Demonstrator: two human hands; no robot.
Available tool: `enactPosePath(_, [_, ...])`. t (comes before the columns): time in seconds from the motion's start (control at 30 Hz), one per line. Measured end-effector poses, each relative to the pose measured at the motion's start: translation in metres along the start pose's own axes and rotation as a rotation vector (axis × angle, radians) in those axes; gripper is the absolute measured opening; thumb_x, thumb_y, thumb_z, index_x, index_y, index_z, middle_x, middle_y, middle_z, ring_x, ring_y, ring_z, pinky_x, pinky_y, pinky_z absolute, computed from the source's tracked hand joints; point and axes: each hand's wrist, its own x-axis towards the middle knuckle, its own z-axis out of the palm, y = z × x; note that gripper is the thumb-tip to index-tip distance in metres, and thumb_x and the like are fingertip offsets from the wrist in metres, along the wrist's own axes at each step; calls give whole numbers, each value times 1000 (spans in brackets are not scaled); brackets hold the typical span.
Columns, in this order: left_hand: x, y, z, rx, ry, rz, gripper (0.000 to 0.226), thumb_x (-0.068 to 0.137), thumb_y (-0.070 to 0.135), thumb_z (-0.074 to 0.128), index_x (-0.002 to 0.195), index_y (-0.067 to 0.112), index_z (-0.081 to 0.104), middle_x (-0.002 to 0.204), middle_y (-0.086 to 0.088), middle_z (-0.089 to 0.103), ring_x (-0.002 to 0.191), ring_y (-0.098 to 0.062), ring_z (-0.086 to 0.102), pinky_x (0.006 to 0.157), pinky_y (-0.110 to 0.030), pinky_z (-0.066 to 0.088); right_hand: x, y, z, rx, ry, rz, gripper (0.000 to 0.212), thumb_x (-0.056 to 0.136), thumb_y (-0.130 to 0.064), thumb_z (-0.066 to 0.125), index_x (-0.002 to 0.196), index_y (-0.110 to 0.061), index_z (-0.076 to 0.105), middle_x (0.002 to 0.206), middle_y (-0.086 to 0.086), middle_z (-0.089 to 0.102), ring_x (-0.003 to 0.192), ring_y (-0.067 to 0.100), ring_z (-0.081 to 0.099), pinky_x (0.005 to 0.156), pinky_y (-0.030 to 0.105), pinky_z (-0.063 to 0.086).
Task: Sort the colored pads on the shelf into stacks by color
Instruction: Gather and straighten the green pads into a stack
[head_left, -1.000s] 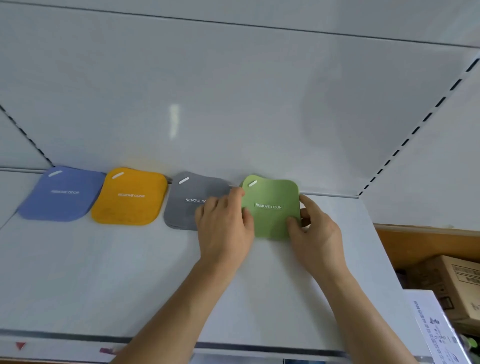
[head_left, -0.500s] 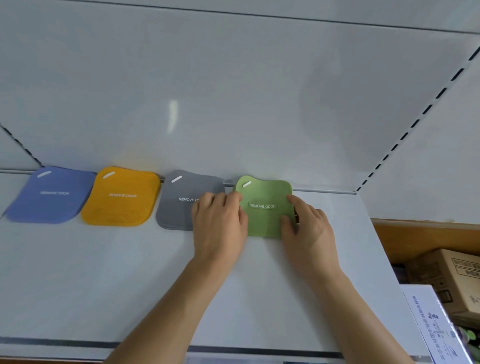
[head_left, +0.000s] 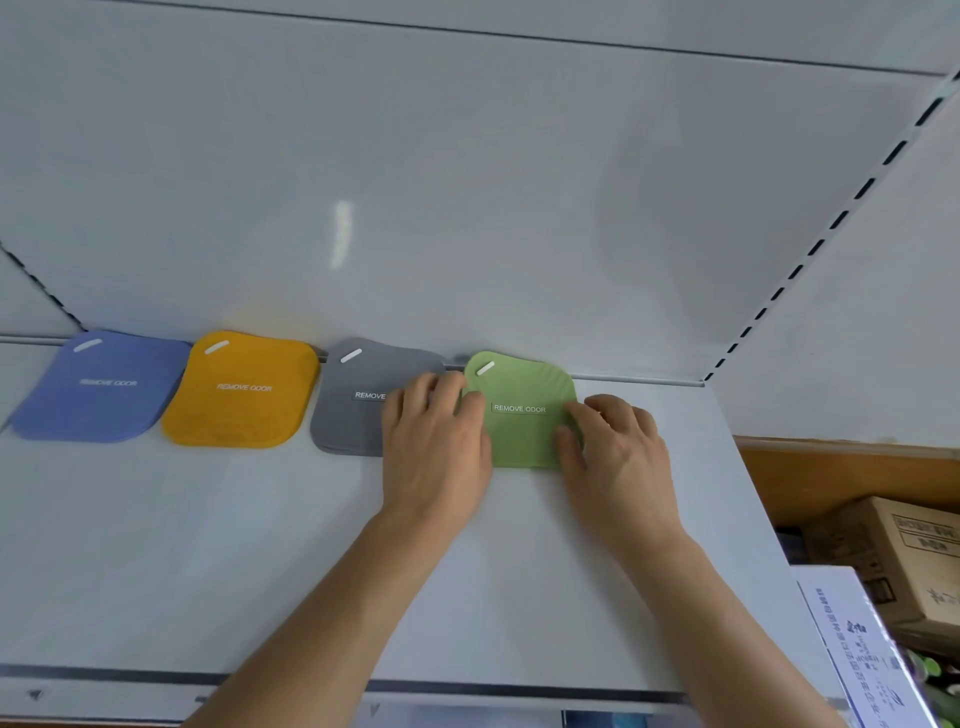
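Note:
Four pad stacks lie in a row along the back of the white shelf (head_left: 156, 545): blue pads (head_left: 98, 389), orange pads (head_left: 241, 392), grey pads (head_left: 348, 410) and green pads (head_left: 519, 415), each printed "REMOVE ODOR". My left hand (head_left: 434, 447) lies across the grey stack's right part, its thumb touching the green stack's left edge. My right hand (head_left: 613, 452) holds the green stack's right edge, thumb on top near the front corner and fingers curled at the side. The green stack sits flat between both hands.
The shelf's back panel rises right behind the pads, and a slotted upright (head_left: 831, 223) marks the right corner. Cardboard boxes (head_left: 898, 551) and a white printed carton (head_left: 862, 649) stand lower right, beyond the shelf's end. The shelf's front edge (head_left: 156, 680) runs near the bottom.
Both hands stay on the green stack's sides and have closed in slightly on it. The right hand's fingers now curl tighter at the right edge. The view has drifted a little.

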Motion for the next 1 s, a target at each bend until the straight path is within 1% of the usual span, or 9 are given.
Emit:
enactPosePath(0.07, [-2,-3,-4,-42,-16,84,19,93,26,55,94,16,72,114,-1,67,108,-32,60,92,-47,47,-1,4,-6,7,-47,-64,52,97,-59,42,126,-23,66,132,3,63,120,36,56,90,47,52])
enactPosePath(0.13, [-2,-7,-7,-89,-84,158,31,96,42,55,96,16,72,109,2,68,108,-28,61,94,-44,48,-3,12,-9,-17,-103,-159,66,92,-73,47,136,-25,61,141,3,58,132,32,51,99,48,51])
enactPosePath(0.17, [-1,-11,-8,-108,-122,186,37,94,49,55,97,16,72,108,3,68,108,-27,60,95,-42,48,-3,16,-10,-26,-120,-200,71,90,-76,50,139,-25,59,144,3,57,136,31,50,103,48,49])
enactPosePath(0.23, [1,-19,-10,-120,-183,243,45,91,59,56,100,17,71,107,4,67,108,-25,60,96,-41,48,-1,23,-10,-18,-124,-252,71,90,-75,54,139,-25,59,144,2,57,137,30,50,105,49,49])
enactPosePath(0.37, [11,-31,-13,-81,-256,317,53,88,69,52,105,23,70,110,10,65,111,-21,56,98,-36,42,5,28,-9,0,-131,-284,67,93,-73,56,140,-26,61,142,1,58,136,30,51,104,49,49])
enactPosePath(0.5, [11,-32,-11,-100,-262,313,56,88,71,49,108,23,71,113,11,65,112,-21,56,98,-37,42,6,29,-10,24,-132,-282,66,92,-70,58,140,-26,61,147,2,54,138,29,49,107,48,48])
enactPosePath(0.67, [9,-33,-15,-103,-249,332,51,89,63,53,111,22,72,115,9,67,113,-22,58,98,-39,45,8,36,-9,41,-153,-337,62,96,-63,58,144,-23,59,150,2,54,138,29,51,108,49,47])
enactPosePath(0.87, [12,-33,-17,-123,-282,332,52,89,63,52,112,21,73,115,8,67,113,-22,58,97,-41,48,13,40,-8,50,-164,-351,60,96,-62,61,142,-22,61,146,3,57,133,30,54,106,48,48])
enactPosePath(1.0, [13,-38,-19,-139,-305,349,52,90,62,52,114,21,73,118,8,67,115,-21,58,98,-42,49,12,40,-11,98,-130,-384,58,95,-55,66,139,-17,64,138,6,60,127,30,57,105,45,48])
